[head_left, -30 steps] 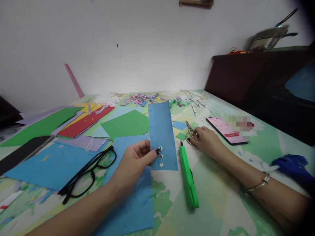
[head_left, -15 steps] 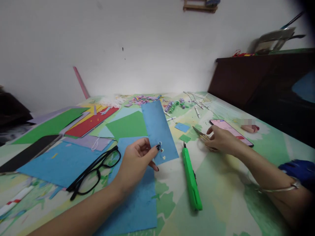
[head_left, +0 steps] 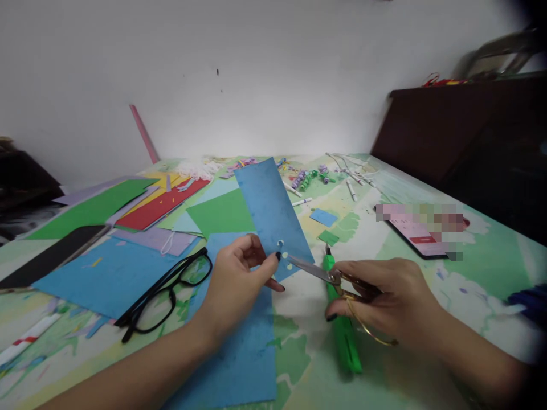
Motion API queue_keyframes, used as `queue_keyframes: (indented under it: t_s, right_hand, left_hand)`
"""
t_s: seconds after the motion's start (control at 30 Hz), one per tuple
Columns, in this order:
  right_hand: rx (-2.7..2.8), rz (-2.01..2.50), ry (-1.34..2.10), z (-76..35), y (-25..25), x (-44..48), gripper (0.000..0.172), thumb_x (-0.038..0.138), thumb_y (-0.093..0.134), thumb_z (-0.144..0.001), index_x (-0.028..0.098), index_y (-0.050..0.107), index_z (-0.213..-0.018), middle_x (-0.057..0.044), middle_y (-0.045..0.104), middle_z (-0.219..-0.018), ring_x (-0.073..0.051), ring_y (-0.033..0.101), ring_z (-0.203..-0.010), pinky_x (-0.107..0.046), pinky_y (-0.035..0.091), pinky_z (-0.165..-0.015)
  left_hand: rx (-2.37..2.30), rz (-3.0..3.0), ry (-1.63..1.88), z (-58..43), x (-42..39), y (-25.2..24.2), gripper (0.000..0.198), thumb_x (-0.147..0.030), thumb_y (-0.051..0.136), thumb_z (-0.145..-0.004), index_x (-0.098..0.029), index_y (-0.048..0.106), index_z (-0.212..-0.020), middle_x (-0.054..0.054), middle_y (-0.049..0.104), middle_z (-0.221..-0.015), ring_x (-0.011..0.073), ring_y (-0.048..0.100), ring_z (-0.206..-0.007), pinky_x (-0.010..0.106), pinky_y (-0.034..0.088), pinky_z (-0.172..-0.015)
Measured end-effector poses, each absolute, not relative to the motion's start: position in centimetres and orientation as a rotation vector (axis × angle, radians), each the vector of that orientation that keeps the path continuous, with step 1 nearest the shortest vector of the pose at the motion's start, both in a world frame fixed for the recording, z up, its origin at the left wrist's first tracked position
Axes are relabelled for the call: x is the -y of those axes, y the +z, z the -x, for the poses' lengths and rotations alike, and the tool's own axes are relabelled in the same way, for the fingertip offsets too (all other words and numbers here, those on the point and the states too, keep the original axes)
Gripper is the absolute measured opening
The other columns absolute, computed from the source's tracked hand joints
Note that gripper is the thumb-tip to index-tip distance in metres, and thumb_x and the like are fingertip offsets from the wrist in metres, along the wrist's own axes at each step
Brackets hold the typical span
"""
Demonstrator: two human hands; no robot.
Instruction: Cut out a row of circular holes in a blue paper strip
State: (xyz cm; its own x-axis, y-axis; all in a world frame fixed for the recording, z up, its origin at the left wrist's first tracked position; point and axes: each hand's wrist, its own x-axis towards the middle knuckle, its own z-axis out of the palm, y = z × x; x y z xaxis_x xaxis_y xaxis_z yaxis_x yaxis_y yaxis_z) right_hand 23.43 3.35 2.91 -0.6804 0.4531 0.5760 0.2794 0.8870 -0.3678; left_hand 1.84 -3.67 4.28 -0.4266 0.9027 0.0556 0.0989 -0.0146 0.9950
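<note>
A long blue paper strip (head_left: 273, 199) with several small cut holes near its lower end is pinched between the thumb and fingers of my left hand (head_left: 241, 285). My right hand (head_left: 388, 296) grips a pair of gold-handled scissors (head_left: 314, 270), its fingers at the handles. The blade tips point left and reach the strip's edge close to the holes; whether they touch the paper I cannot tell. Under my right hand lies a green utility knife (head_left: 347, 341), partly hidden. A larger blue sheet (head_left: 243, 353) rests on the table beneath my left hand.
Black eyeglasses (head_left: 164, 293) and a dark phone (head_left: 55, 253) lie to the left, among coloured paper sheets (head_left: 94, 208). Small blue (head_left: 323, 217) and green (head_left: 328, 237) squares sit beyond the knife. A lit phone (head_left: 416, 230) is at the right, with markers (head_left: 351, 189) farther back.
My right hand has lifted the scissors from beside the lit phone and brought them left to the strip. My left hand still holds the strip, which leans slightly more to the left.
</note>
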Motion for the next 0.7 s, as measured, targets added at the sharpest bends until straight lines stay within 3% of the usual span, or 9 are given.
queue_keyframes:
  t_s: [0.23, 0.5, 0.7]
  right_hand:
    - [2.298, 0.539, 0.016, -23.5, 1.6, -3.5, 0.029, 0.047, 0.068, -0.082, 0.018, 0.066, -0.084, 0.001, 0.062, -0.058, -0.009, 0.046, -0.044, -0.024, 0.035, -0.044]
    - [2.299, 0.533, 0.003, -23.4, 1.7, -3.3, 0.028, 0.045, 0.068, -0.083, 0.017, 0.067, -0.087, 0.000, 0.067, -0.062, -0.008, 0.047, -0.044, -0.024, 0.035, -0.043]
    - [2.311, 0.524, 0.036, -23.4, 1.7, -3.4, 0.028, 0.045, 0.068, -0.084, 0.018, 0.067, -0.084, 0.001, 0.066, -0.063, -0.007, 0.045, -0.044, -0.024, 0.035, -0.043]
  left_hand:
    - [-1.582, -1.071, 1.509, -2.6, 4.3, 4.3, 0.026, -0.035, 0.070, -0.065, -0.013, 0.056, -0.068, -0.005, 0.057, -0.062, 0.0132, 0.064, -0.043, 0.021, 0.056, -0.040]
    - [-1.531, -1.047, 1.525, -3.0, 4.6, 4.3, 0.024, -0.032, 0.072, -0.065, -0.014, 0.056, -0.068, -0.004, 0.058, -0.064, 0.0117, 0.062, -0.047, 0.026, 0.061, -0.043]
    - [-1.525, -1.084, 1.495, -3.1, 4.7, 4.5, 0.025, -0.032, 0.071, -0.066, -0.014, 0.054, -0.065, -0.006, 0.056, -0.061, 0.0133, 0.064, -0.043, 0.021, 0.057, -0.040]
